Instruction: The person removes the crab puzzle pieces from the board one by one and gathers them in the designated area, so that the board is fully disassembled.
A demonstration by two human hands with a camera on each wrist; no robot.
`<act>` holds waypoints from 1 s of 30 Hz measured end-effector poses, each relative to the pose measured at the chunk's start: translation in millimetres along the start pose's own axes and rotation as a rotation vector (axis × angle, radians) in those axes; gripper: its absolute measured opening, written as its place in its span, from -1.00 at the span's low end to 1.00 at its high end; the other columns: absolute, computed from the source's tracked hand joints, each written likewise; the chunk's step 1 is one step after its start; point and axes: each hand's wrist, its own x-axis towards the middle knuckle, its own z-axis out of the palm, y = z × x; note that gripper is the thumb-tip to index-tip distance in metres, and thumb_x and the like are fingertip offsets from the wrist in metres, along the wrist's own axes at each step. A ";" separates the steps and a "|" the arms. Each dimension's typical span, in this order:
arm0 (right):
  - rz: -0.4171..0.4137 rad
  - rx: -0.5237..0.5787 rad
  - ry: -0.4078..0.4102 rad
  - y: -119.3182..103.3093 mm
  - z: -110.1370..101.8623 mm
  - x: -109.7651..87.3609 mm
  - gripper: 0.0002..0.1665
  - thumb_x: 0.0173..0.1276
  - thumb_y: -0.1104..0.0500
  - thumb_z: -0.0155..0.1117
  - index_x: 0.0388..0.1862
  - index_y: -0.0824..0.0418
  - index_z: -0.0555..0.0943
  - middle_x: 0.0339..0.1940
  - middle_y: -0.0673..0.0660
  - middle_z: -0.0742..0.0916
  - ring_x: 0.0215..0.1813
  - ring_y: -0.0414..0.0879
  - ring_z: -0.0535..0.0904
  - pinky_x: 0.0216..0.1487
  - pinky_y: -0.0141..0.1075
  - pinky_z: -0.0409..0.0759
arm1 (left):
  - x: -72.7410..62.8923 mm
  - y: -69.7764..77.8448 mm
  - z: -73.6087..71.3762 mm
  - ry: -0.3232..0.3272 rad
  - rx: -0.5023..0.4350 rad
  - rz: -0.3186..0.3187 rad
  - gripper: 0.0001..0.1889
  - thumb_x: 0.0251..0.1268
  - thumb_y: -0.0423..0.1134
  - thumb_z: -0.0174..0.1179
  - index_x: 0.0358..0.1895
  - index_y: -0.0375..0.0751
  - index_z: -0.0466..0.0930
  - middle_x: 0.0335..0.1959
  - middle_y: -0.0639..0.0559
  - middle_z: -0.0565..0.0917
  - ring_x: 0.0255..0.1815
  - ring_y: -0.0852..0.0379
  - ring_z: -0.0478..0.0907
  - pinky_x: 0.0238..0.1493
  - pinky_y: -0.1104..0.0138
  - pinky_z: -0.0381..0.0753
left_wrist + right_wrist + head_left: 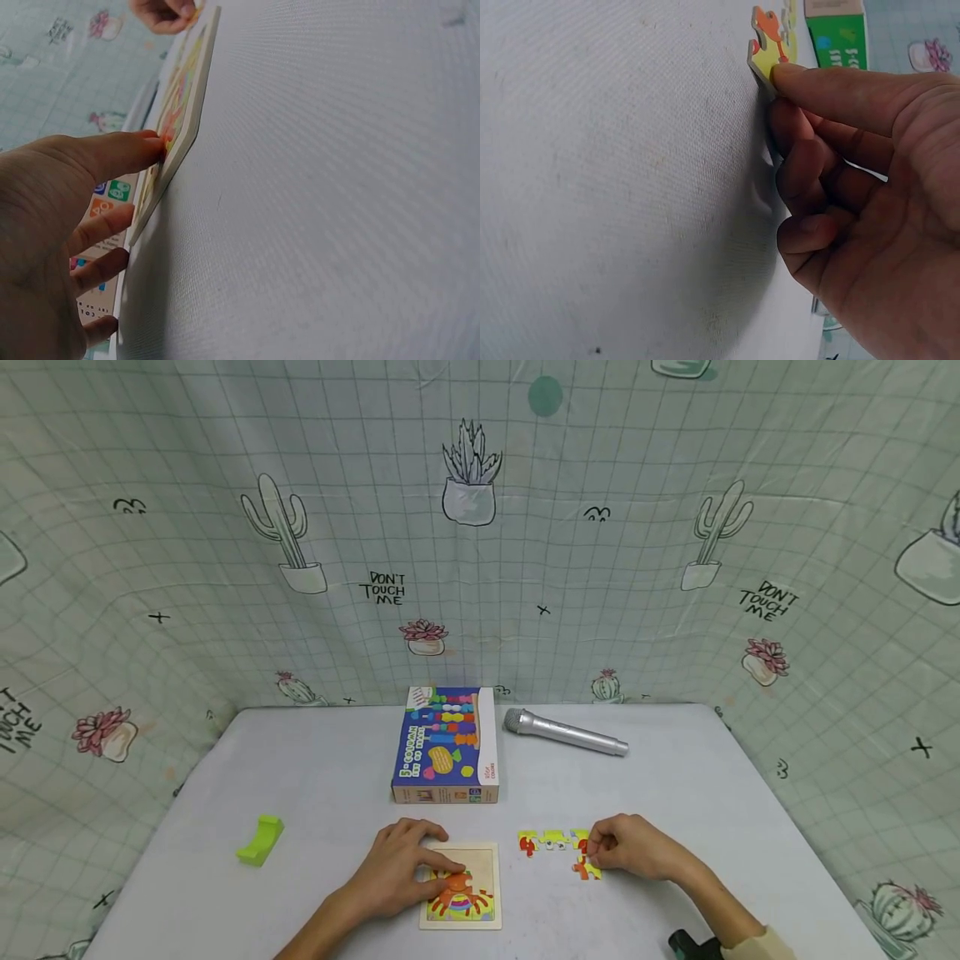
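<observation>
A square wooden puzzle tray (pixel 483 858) with an orange crab picture (pixel 468 902) partly assembled in its lower part lies in front of me. My left hand (pixel 393 872) rests at its left side, thumb and index fingertip on the picture; in the left wrist view the thumb (pixel 124 154) touches the board and the other fingers extend loosely beside its edge. To the right, my right hand (pixel 637 850) pinches a yellow and orange puzzle piece (pixel 769 60) between thumb and index finger, close over the table. Several loose puzzle pieces (pixel 528 842) lie in a row left of that hand.
Behind the tray lies a blue and white bead-set box (pixel 446 743). A silver microphone (pixel 566 732) lies right of the box, and a green curved block (pixel 261 841) sits at the left. A dark object (pixel 692 946) shows beside the right forearm. Patterned cloth (pixel 480 568) hangs behind the table.
</observation>
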 end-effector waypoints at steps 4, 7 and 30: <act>0.000 -0.008 0.006 0.3 0.7 0.3 -0.92 0.29 0.20 0.42 -0.37 0.07 0.66 -0.50 -0.12 0.64 -0.44 -0.27 0.46 -0.40 -0.40 0.41 | 1.0 -0.6 -0.3 0.002 0.002 -0.001 -0.77 0.20 0.13 0.39 -0.07 0.50 0.76 0.14 0.12 0.57 0.26 -0.07 0.34 0.29 -0.33 0.22; -0.001 -0.011 0.009 0.5 1.2 0.4 -0.92 0.29 0.19 0.43 -0.37 0.06 0.66 -0.51 -0.12 0.63 -0.44 -0.27 0.46 -0.41 -0.40 0.41 | 1.4 -1.5 0.2 0.003 0.005 -0.001 -0.77 0.20 0.13 0.38 -0.06 0.51 0.76 0.14 0.13 0.57 0.27 -0.07 0.33 0.29 -0.32 0.21; -0.014 -0.021 0.022 -0.5 2.9 -2.0 -0.91 0.26 0.20 0.43 -0.37 0.07 0.65 -0.52 -0.14 0.62 -0.46 -0.31 0.45 -0.41 -0.42 0.40 | 1.3 -2.2 0.6 0.009 0.004 0.011 -0.77 0.19 0.12 0.40 -0.07 0.50 0.76 0.13 0.14 0.57 0.24 -0.05 0.34 0.28 -0.33 0.22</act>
